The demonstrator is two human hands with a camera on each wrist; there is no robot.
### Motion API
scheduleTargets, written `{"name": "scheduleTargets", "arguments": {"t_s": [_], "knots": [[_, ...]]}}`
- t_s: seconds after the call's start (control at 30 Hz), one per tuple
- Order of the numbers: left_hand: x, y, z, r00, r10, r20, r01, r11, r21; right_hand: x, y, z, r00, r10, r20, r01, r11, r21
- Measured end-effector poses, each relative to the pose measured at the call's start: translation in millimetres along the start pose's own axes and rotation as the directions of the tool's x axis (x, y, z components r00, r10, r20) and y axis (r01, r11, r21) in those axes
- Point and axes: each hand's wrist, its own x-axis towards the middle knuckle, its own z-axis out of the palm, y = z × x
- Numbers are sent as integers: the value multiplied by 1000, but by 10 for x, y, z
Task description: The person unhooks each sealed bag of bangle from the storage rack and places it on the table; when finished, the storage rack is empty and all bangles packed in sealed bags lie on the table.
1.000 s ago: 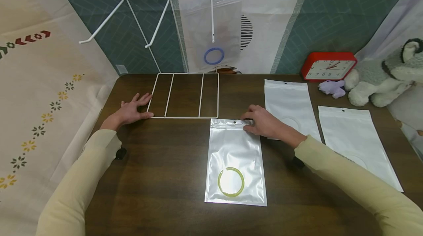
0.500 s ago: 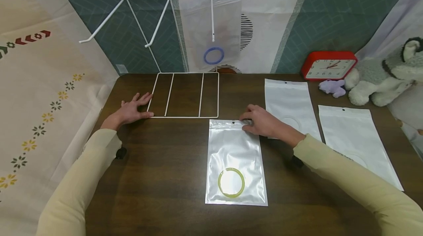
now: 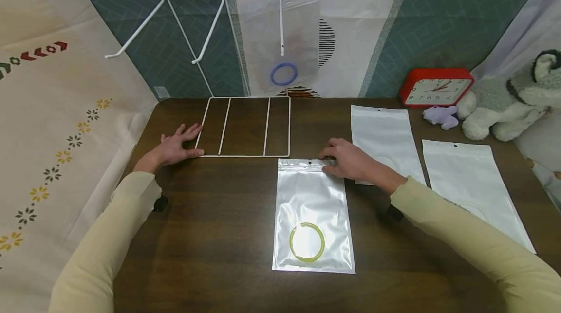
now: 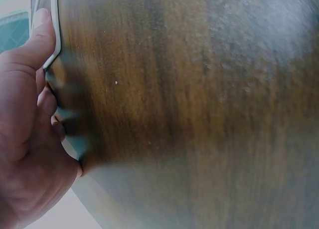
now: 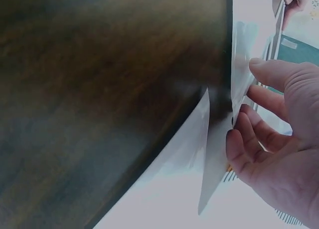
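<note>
Left hand (image 3: pixel 174 147) splayed near the table's (image 3: pixel 210 235) left edge, right hand (image 3: pixel 344 159) pinches a likely light, slippery zip pouch (image 3: pixel 310 201) by its sturdier-looking top.

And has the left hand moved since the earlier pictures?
No; the left hand, touching the white wire rack, shows no shift against the wooden table.

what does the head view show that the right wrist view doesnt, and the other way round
Only the head view: the red clock, yellow-green ring and blue ring.

Only the right wrist view: the palm side of the right hand.

Both: the right hand at the silver bag, the left hand and the wooden table.
</note>
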Motion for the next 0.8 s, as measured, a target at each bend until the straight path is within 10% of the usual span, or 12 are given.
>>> {"name": "scheduleTargets", "arguments": {"t_s": [0.33, 0.8], "knots": [[-5, 12, -5, 1000, 2, 1, -2, 1000, -1, 47, 63, -210, 999, 43, -33, -40, 997, 70], [-23, -5, -1, 1000, 10, -6, -10, 1000, -12, 297, 194, -1103, 945, 189, -266, -168, 981, 98]]}}
